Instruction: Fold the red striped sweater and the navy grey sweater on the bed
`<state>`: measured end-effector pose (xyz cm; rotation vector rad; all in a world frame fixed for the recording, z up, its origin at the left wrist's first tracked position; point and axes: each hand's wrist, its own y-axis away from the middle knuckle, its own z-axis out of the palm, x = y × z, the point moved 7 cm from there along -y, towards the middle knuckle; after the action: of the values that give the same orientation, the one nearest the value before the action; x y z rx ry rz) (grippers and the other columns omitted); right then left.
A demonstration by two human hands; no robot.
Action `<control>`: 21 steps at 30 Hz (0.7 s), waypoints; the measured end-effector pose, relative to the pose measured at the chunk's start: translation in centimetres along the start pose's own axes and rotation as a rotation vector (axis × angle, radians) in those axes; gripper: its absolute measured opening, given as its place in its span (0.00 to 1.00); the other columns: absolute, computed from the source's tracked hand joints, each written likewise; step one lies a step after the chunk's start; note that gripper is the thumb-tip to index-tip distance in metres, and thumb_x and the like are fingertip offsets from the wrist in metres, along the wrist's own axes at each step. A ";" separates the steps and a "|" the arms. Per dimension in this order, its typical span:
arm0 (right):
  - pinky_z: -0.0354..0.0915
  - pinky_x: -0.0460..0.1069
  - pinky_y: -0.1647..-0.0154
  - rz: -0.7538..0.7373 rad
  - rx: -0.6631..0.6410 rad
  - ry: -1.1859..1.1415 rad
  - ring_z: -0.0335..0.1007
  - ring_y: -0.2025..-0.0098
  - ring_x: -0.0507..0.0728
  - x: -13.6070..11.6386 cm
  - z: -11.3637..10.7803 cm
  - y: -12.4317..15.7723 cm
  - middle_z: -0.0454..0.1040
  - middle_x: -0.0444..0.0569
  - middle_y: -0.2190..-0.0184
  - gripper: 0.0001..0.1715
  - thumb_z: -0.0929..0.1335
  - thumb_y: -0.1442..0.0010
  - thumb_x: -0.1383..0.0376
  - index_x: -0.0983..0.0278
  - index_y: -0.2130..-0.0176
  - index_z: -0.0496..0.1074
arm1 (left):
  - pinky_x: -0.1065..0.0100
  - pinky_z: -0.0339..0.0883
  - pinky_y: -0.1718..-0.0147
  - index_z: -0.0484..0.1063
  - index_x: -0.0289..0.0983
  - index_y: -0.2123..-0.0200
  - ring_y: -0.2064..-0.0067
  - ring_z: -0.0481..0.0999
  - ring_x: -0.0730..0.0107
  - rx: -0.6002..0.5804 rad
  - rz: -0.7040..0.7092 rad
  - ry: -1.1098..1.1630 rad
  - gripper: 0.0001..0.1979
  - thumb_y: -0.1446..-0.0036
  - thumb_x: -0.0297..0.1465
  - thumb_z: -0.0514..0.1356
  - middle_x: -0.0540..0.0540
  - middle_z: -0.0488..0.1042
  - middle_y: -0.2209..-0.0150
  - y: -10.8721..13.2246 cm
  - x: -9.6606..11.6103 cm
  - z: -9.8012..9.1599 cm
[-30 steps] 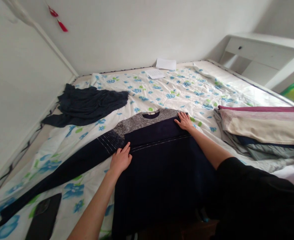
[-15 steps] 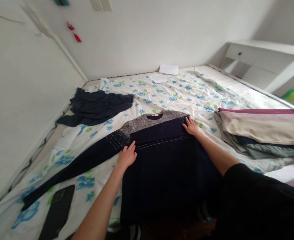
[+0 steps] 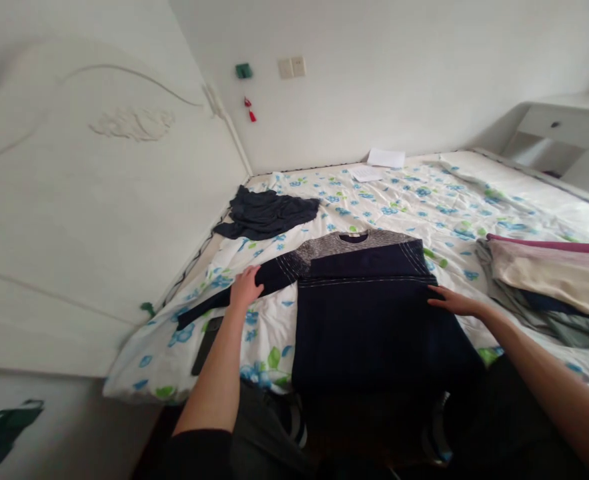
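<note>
While the left hand (image 3: 245,288) lay open on a sleeve and the right hand (image 3: 453,302) lay flat on the navy sweater (image 3: 369,327), neither gripping, on the floral quilt (image 3: 424,200), sliding palms were judged liable to rumple the knit

My L hand (image 3: 245,288) on sleeve of navy sweater (image 3: 369,327), R hand (image 3: 454,301) flat at its side edge, w/ floral quilt (image 3: 424,200) under.

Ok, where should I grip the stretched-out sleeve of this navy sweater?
Probably at the cuff of the navy sweater, coming from above: the sleeve lies flat on the quilt, and its narrow end sticks out past your left hand, free of the body.
</note>
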<state>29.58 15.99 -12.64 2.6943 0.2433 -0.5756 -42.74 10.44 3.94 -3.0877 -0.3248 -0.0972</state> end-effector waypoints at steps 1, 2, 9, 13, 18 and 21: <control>0.59 0.65 0.16 -0.028 -0.038 -0.057 0.64 0.19 0.77 0.0 0.2 1.5 0.71 0.62 0.22 0.64 0.66 0.37 0.25 0.62 0.21 0.72 | 0.47 0.67 0.25 0.65 0.36 0.18 0.21 0.68 0.39 0.021 -0.111 -0.019 0.43 0.35 0.35 0.65 0.30 0.62 0.17 1.0 -3.1 -0.9; 0.58 0.66 0.15 -0.050 -0.046 -0.107 0.63 0.19 0.78 0.1 0.2 3.1 0.70 0.60 0.22 0.62 0.66 0.38 0.26 0.61 0.22 0.73 | 0.44 0.69 0.27 0.62 0.35 0.18 0.21 0.68 0.35 0.018 -0.216 -0.033 0.46 0.36 0.37 0.67 0.27 0.61 0.17 2.1 -6.1 -1.5; 0.71 0.69 0.24 -0.008 0.084 -0.234 0.78 0.29 0.80 0.1 -1.4 10.1 0.82 0.55 0.31 0.52 0.67 0.41 0.27 0.50 0.32 0.83 | 0.36 0.75 0.37 0.81 0.34 0.32 0.30 0.78 0.25 -0.038 -0.616 0.056 0.32 0.37 0.39 0.67 0.23 0.79 0.31 8.0 -17.7 -1.6; 0.77 0.67 0.31 -0.002 0.045 -0.266 0.83 0.36 0.78 -2.0 -1.4 9.3 0.87 0.57 0.39 0.54 0.67 0.42 0.26 0.54 0.33 0.84 | 0.46 0.77 0.39 0.83 0.30 0.39 0.37 0.83 0.35 0.131 -0.639 0.158 0.30 0.29 0.49 0.62 0.27 0.85 0.41 7.6 -20.2 -5.5; 0.77 0.65 0.31 -0.045 -0.058 -0.255 0.85 0.37 0.77 -4.1 -0.3 8.2 0.87 0.57 0.38 0.54 0.69 0.44 0.26 0.57 0.36 0.86 | 0.44 0.74 0.37 0.84 0.34 0.42 0.40 0.82 0.41 0.265 -0.680 0.284 0.33 0.36 0.55 0.70 0.37 0.86 0.47 7.1 -22.4 -9.5; 0.75 0.66 0.29 -0.051 -0.094 -0.216 0.83 0.35 0.78 -4.1 0.0 8.3 0.86 0.57 0.37 0.53 0.69 0.45 0.26 0.57 0.39 0.87 | 0.37 0.67 0.32 0.82 0.36 0.39 0.34 0.77 0.38 0.432 -0.781 0.319 0.26 0.32 0.47 0.68 0.36 0.84 0.39 9.2 -22.8 -9.4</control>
<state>27.85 8.01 -8.19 2.5171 0.2739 -0.8415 -63.62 -3.62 11.54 -2.3052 -1.2967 -0.4564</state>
